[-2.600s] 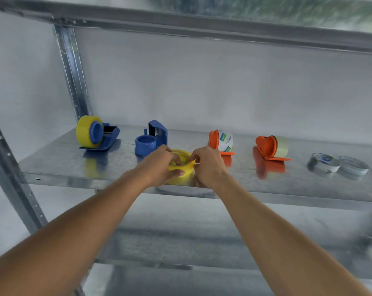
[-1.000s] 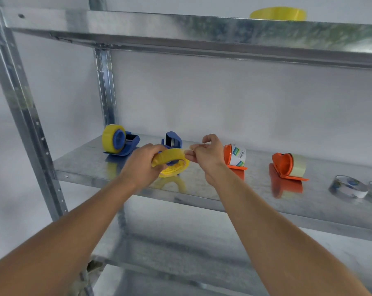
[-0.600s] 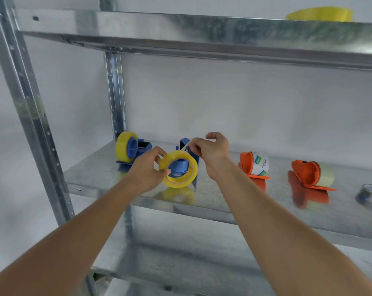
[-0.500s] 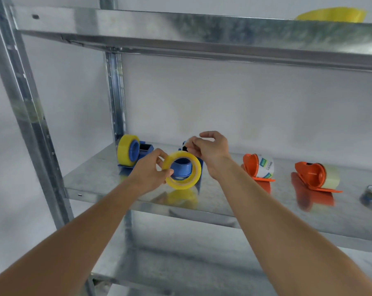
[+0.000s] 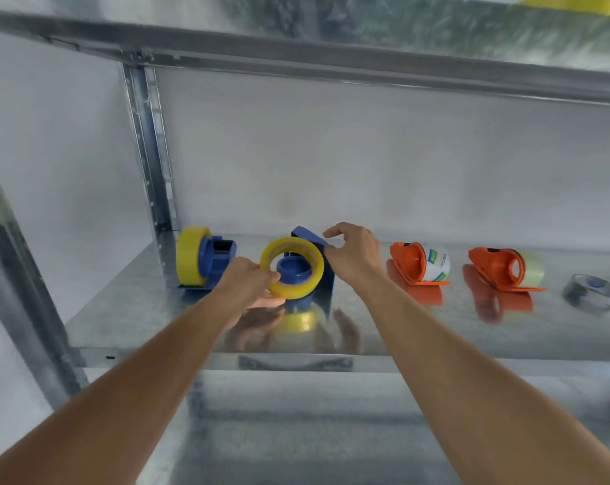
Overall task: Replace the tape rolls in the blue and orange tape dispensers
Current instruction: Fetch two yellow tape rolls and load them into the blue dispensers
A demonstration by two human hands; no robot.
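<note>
My left hand [image 5: 249,283] grips a yellow tape roll [image 5: 294,293] by its left rim and holds it tilted around the round hub of an empty blue dispenser [image 5: 294,272] on the metal shelf [image 5: 384,330]. My right hand [image 5: 354,257] pinches at the top edge of the dispenser's upright part, where the roll's thin loose end runs; the strip itself is hard to see. A second blue dispenser [image 5: 217,260] carrying a yellow roll stands to the left. Two orange dispensers [image 5: 407,262] [image 5: 496,269] with rolls lie to the right.
Loose clear tape rolls [image 5: 594,292] lie at the shelf's far right. Another yellow roll [image 5: 576,3] sits on the upper shelf. A steel upright [image 5: 149,152] stands at the back left, and the upper shelf's edge hangs low overhead.
Both hands lifted the yellow roll off the shelf, and my right hand pulled its loose end free. The roll has since come down around the blue dispenser's hub, and my view has moved closer.
</note>
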